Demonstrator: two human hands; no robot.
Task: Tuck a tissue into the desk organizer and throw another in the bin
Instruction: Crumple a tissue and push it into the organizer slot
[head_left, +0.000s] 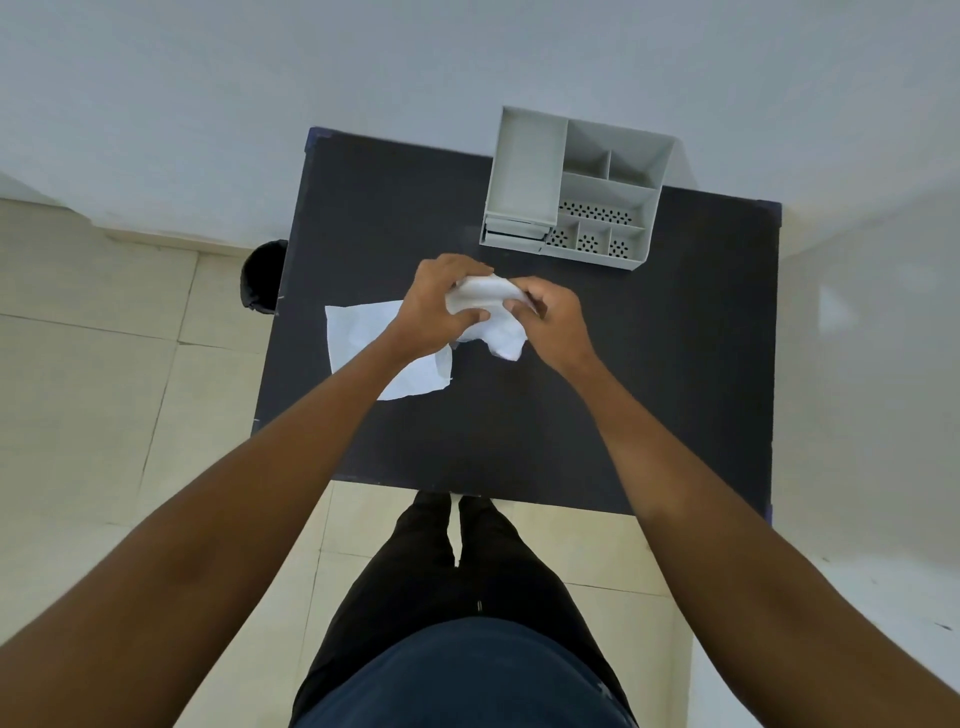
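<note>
A crumpled white tissue (491, 312) is held above the middle of the black table (519, 426). My left hand (441, 306) and my right hand (556, 317) both grip it, fingers closed on its folds. A second white tissue (363, 338) lies flat on the table to the left, partly under my left wrist. The grey desk organizer (571, 192) stands at the table's far right, with several open compartments. A black bin (262, 275) sits on the floor by the table's left edge, mostly hidden by the tabletop.
A white wall runs behind the table. Beige floor tiles (104, 389) lie to the left and below. My legs in dark trousers (457, 571) stand at the table's near edge.
</note>
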